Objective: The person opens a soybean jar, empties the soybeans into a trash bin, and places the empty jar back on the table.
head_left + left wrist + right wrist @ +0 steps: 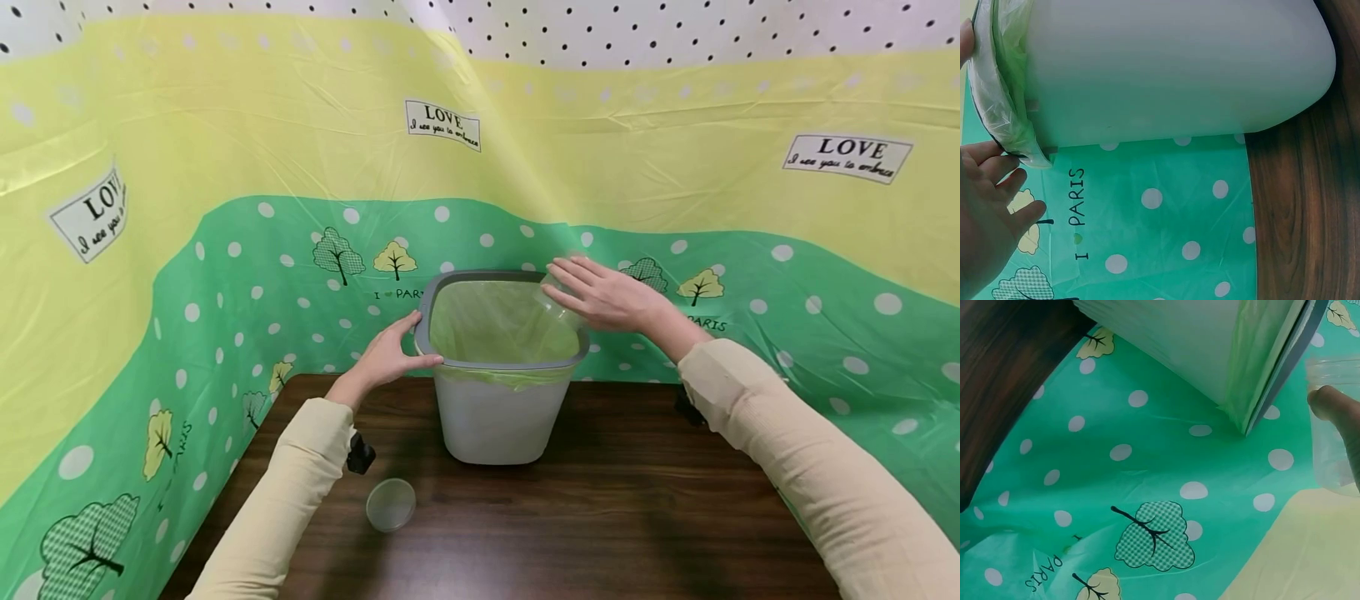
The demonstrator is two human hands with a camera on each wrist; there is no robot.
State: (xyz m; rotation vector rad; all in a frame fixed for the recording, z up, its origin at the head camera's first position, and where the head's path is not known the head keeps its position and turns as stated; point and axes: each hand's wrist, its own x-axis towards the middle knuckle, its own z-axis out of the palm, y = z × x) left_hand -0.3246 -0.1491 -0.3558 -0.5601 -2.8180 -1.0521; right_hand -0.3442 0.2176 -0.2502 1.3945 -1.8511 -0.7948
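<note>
A pale trash bin (498,417) with a grey rim and a light green bag (480,321) lining it stands upright on the table. My left hand (386,354) holds the bin's rim at its near left corner; the left wrist view shows the fingers (999,167) at the bag-covered edge. Above the right side of the bin's mouth, my right hand (600,292) grips a clear plastic jar (557,304), tilted. The right wrist view shows the thumb (1335,405) against the jar (1329,450) near its threaded neck. Whether anything is inside the jar I cannot tell.
A round clear lid (391,505) lies on the dark wooden table (600,517), left of and nearer than the bin. A patterned green and yellow cloth (262,275) hangs behind the table and along its sides.
</note>
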